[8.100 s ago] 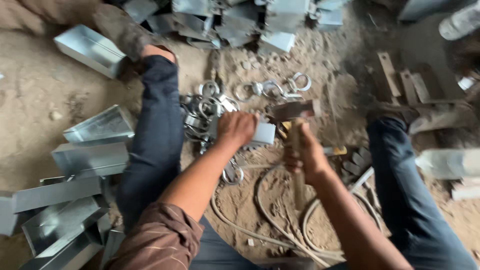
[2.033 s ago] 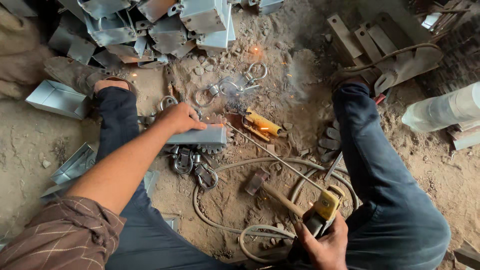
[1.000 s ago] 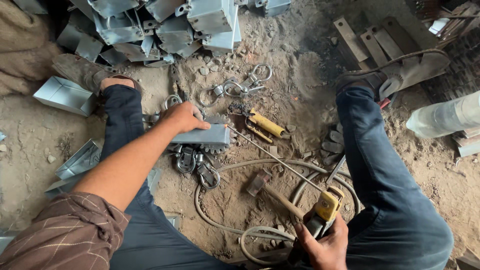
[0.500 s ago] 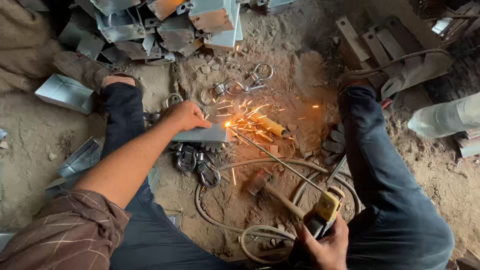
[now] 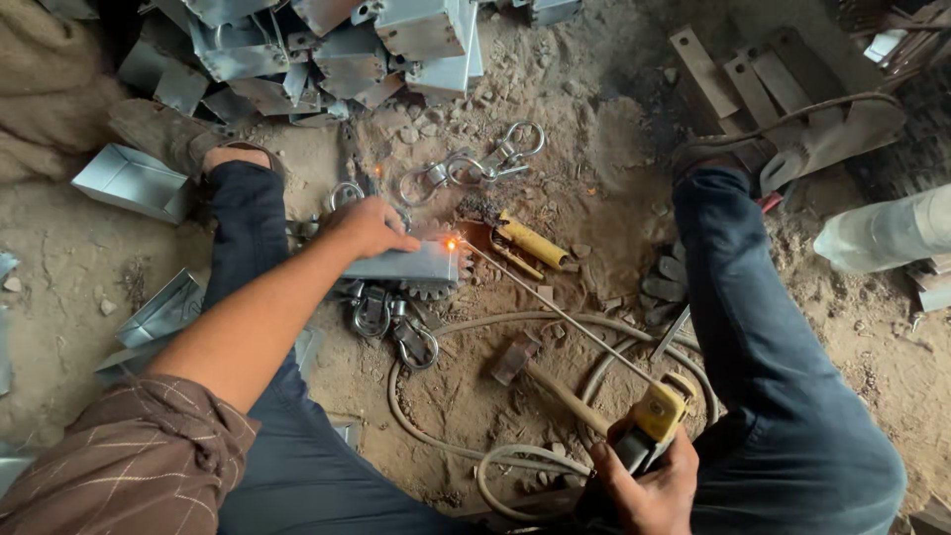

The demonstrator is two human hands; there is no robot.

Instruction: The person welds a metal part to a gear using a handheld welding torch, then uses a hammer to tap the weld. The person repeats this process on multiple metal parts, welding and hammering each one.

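Note:
My left hand (image 5: 365,226) presses down on a grey folded metal piece (image 5: 406,266) lying on the dirt between my legs. At the bottom right, my right hand (image 5: 646,485) grips a yellow welding electrode holder (image 5: 658,414). Its thin rod (image 5: 560,314) reaches up and left to the metal piece's right end, where a small orange glow (image 5: 451,244) shows. A toothed gear (image 5: 428,290) lies under the piece. Metal shackles (image 5: 391,322) lie just below it. A hammer (image 5: 545,374) rests on the ground near the rod.
A heap of grey metal channels (image 5: 337,45) fills the top. More channels (image 5: 134,180) lie at the left. Ring shackles (image 5: 475,166) and a yellow-handled clamp (image 5: 525,243) sit beyond the weld. Cables (image 5: 466,451) loop on the dirt. Flat steel bars (image 5: 738,74) lie top right.
The burst of sparks at the metal piece's right end has died to a small glow. Both hands have stayed where they were since about two seconds ago.

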